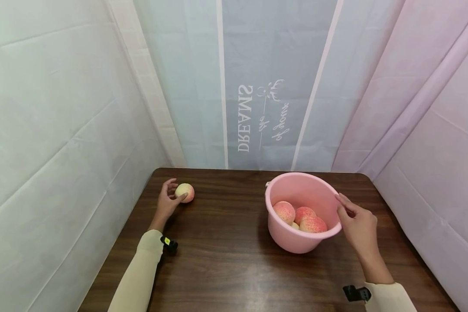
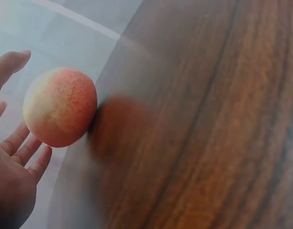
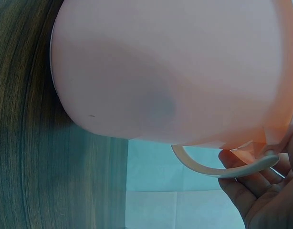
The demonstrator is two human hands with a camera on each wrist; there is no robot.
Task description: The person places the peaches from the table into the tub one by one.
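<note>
A yellow and pink peach [image 1: 186, 193] rests on the table's far left part. My left hand [image 1: 167, 200] is spread beside it; in the left wrist view the thumb stands apart from the peach [image 2: 60, 107] and the fingertips are close to its lower side. Whether they touch it is unclear. A pink bucket [image 1: 294, 242] stands upright on the right side with several peaches [image 1: 313, 225] inside. My right hand [image 1: 359, 225] pinches the bucket's right rim. In the right wrist view, its fingers are at the rim beside the handle [image 3: 204, 168].
The brown wooden table [image 1: 218, 268] ends at a hanging blue-grey cloth [image 1: 273, 52] behind. Pale cloth walls [image 1: 62, 130] rise on the left and right. Dark wrist cameras [image 1: 356, 294] sit on both sleeves.
</note>
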